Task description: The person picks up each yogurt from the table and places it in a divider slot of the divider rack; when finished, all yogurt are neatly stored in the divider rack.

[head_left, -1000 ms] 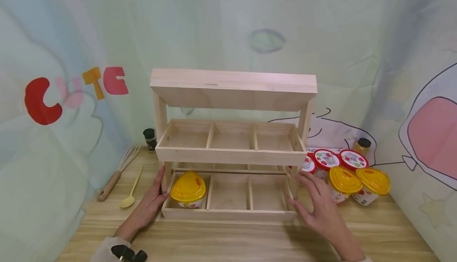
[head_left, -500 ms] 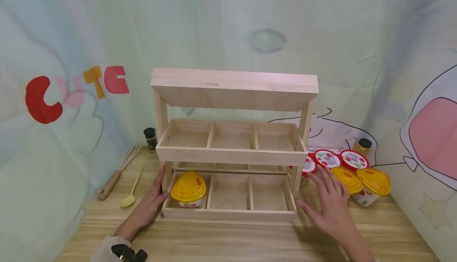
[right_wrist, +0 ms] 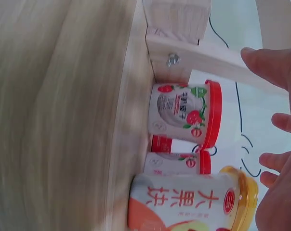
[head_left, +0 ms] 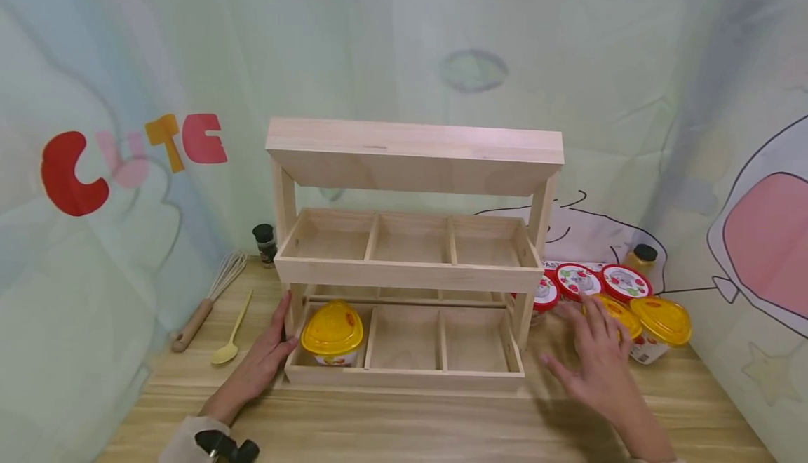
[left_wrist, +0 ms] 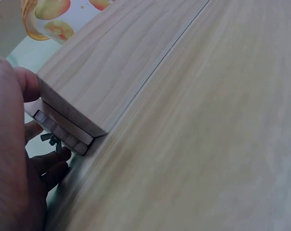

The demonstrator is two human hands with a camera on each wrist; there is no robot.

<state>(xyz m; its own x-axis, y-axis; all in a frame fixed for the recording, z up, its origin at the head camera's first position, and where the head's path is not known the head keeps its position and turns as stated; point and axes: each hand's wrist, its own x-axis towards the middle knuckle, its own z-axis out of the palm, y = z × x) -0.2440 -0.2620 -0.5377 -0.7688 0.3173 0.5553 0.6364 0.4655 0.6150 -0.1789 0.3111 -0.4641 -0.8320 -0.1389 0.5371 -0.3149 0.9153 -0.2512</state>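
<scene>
The wooden rack (head_left: 410,259) stands on the table (head_left: 404,428). The left hand (head_left: 261,365) rests flat against its lower left corner. The right hand (head_left: 596,368), fingers spread, hovers over a yellow-lidded cup (head_left: 621,316), partly hiding it.

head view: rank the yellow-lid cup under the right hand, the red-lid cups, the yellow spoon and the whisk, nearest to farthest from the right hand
1. Yellow-lid cup, right of the rack, partly under the right hand's fingertips.
2. Red-lid cups, just behind it, by the rack's right post.
3. Yellow spoon, far left, past the rack.
4. Whisk, left of the spoon, nearly level with it; the order of these last two is close.
</scene>
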